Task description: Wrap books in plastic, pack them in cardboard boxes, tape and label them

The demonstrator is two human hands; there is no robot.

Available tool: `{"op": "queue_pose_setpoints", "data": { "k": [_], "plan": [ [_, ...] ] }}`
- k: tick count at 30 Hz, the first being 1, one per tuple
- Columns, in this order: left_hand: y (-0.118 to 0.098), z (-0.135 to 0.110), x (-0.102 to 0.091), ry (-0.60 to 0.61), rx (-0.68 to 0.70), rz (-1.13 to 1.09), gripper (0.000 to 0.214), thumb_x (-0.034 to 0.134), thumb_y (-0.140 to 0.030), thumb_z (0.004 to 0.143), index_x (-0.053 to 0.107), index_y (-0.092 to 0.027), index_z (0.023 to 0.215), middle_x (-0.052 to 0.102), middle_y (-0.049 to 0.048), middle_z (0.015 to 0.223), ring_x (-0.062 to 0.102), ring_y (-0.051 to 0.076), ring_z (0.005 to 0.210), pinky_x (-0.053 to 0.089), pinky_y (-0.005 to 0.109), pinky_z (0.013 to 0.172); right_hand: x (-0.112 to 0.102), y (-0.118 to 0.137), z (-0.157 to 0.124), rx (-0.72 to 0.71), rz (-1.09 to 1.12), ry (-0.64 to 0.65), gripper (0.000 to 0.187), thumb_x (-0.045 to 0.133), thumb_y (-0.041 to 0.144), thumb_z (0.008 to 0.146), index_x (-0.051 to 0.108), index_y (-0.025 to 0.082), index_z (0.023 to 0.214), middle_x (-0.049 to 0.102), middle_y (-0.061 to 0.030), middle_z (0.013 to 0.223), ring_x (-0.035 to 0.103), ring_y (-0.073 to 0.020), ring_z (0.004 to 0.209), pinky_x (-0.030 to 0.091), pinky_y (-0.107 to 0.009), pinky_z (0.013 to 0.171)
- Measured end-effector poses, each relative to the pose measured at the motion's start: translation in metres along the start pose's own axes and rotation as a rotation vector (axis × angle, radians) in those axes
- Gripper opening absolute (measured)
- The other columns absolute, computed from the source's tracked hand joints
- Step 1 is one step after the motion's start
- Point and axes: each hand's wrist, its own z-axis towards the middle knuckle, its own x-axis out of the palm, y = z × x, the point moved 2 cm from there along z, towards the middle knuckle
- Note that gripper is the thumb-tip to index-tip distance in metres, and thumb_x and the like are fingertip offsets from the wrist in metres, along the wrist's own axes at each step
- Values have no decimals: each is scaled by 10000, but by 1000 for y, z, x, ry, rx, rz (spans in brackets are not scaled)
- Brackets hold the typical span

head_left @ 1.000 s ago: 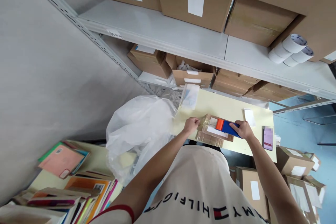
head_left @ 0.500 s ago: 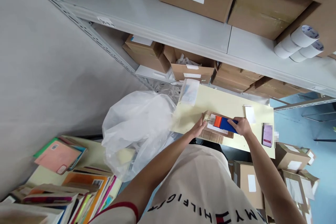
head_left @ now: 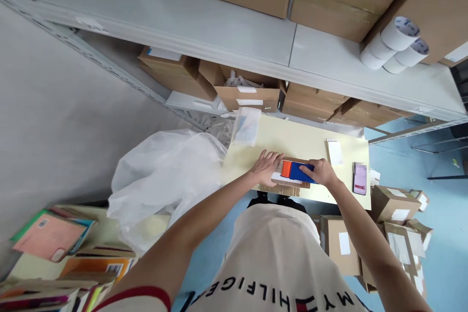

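On the pale yellow table (head_left: 310, 134) lies a brown cardboard piece (head_left: 280, 190), with a white sheet (head_left: 288, 178) on top. My right hand (head_left: 321, 171) grips a flat blue-and-orange item (head_left: 297, 170) over the sheet, thumb on its upper face; its exact kind does not show. The orange end points left, towards my left hand (head_left: 268, 168). That hand lies across the cardboard's left end with its fingers stretched out and partly spread. My fingers and the item cover much of the cardboard.
A phone (head_left: 360, 178) and a white pad (head_left: 335, 151) lie at the table's right. Left of it bulges a translucent plastic bag (head_left: 164, 170). The shelf (head_left: 237, 36) above holds cartons and tape rolls (head_left: 398, 34). Boxes (head_left: 338, 243) stand on the floor at right.
My left hand has gone from gripping the cardboard's left end to lying over it with stretched fingers. My right hand still holds the blue-and-orange item. The camera view has shifted.
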Motion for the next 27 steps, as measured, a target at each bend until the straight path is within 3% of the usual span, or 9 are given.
{"op": "queue_pose_setpoints", "data": {
  "k": [4,9,12,15,18,22,27],
  "plan": [
    [-6,3,1,12,2,28,1103,770,-432,534,273,-131,1472,469,195,1379,426,369,1249,124,558,1134,-9,-30,-14,10,9,13,470,438,589,891,703,226,753,718,-64,690,632,-183,614,383,-258,561],
    [3,-1,-5,33,-37,50,1081,756,-453,559,271,-119,1466,469,202,1362,427,378,1244,186,536,1107,-9,-112,-34,38,94,-2,625,354,721,852,576,222,548,597,-46,499,519,-155,454,340,-267,485],
    [9,-7,-10,76,-50,73,1083,755,-454,573,260,-116,1476,479,205,1353,431,387,1256,182,537,1117,4,-143,-30,37,94,5,651,322,746,842,563,222,542,579,-48,488,521,-162,460,337,-272,489],
    [-2,-4,-7,95,-112,130,1118,743,-467,598,210,-64,1495,430,246,1421,349,411,1348,93,559,1156,22,-150,-17,38,38,47,616,332,708,857,591,219,588,619,-64,550,587,-191,543,345,-276,530],
    [-36,15,12,112,-171,149,1193,699,-587,640,133,-3,1513,216,290,1561,132,436,1460,2,578,1168,36,-145,-6,41,3,114,527,368,620,887,629,215,672,660,-70,629,629,-206,623,350,-273,564],
    [-84,49,41,142,-25,48,1110,569,-662,750,99,-39,1540,107,232,1611,47,382,1495,-29,535,1185,43,-140,2,26,-38,205,374,433,493,900,666,210,827,693,-76,728,644,-216,688,349,-272,589],
    [-89,58,47,104,-40,36,975,511,-544,837,60,-54,1549,96,193,1620,52,352,1501,-8,504,1197,37,-153,1,-15,0,256,364,458,510,895,662,213,845,678,-62,709,629,-211,668,342,-266,577]
  ]
}}
